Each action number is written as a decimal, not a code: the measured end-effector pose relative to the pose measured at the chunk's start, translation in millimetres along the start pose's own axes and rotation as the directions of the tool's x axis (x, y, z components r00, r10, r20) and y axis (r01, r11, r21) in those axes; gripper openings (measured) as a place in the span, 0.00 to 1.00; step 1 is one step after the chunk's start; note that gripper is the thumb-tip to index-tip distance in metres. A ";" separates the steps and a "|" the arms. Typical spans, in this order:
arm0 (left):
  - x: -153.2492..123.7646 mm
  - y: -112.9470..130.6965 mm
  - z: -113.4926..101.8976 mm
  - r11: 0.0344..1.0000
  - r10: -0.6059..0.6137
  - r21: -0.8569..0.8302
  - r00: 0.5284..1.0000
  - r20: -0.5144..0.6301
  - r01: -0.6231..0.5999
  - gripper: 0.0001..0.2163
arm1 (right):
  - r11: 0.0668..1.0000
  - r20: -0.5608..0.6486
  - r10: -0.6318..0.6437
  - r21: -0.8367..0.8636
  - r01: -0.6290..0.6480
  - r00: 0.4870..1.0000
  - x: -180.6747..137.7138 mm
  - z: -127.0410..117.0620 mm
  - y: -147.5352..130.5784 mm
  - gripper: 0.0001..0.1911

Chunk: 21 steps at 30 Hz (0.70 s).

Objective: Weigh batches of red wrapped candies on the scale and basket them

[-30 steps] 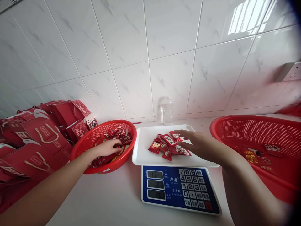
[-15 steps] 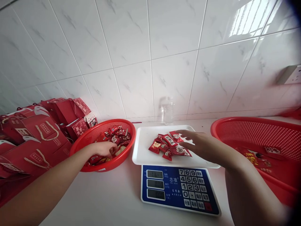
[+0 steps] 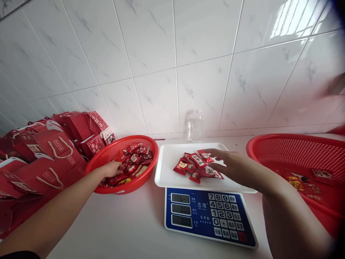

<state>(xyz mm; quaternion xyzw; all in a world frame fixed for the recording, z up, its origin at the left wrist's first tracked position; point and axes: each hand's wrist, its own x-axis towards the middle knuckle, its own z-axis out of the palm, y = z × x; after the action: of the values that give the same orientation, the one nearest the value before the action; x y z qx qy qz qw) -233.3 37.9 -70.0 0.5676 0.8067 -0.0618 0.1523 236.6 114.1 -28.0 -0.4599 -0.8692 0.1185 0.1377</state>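
Inside the left red basket (image 3: 144, 182), my left hand (image 3: 112, 169) has its fingers bent down among small red-wrapped candies (image 3: 134, 158). They look closed, but whatever lies between the fingertips is hidden. My right hand (image 3: 229, 163) hovers at the right side of a pile of red candy packets (image 3: 198, 160), its fingers spread apart and holding nothing I can see. That pile rests on the white tray (image 3: 165, 176) of a digital scale, whose blue keypad panel (image 3: 203, 225) faces me.
Red gift boxes with rope handles (image 3: 48, 151) are stacked at the left. A second red basket (image 3: 269, 147) with a few packets stands at the right. Behind the tray, a clear plastic bottle (image 3: 196, 126) stands against the tiled wall (image 3: 151, 97).
My left hand has moved left within the basket, uncovering more candies. The view has shifted slightly. My right hand stays over the tray, and the pile looks the same.
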 end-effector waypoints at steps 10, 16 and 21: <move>4.7 2.0 -16.4 0.965 -0.082 -0.261 0.982 -0.169 0.036 0.17 | 1.000 0.007 0.007 -0.008 -0.007 1.000 0.8 0.1 -2.1 0.25; -3.1 13.6 -10.7 0.962 0.030 -0.272 0.999 -0.027 -0.036 0.17 | 1.000 0.015 0.002 0.000 -0.002 1.000 1.6 1.6 -2.0 0.26; 0.0 21.2 -3.3 0.988 0.060 -0.145 0.998 0.036 -0.054 0.16 | 1.000 0.034 0.013 -0.006 -0.013 0.999 1.4 1.4 -2.5 0.26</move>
<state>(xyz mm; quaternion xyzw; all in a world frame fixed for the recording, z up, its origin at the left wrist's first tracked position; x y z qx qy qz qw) -214.1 46.2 -65.3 0.5767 0.7893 -0.0103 0.2107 233.4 113.8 -28.3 -0.4639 -0.8688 0.1247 0.1205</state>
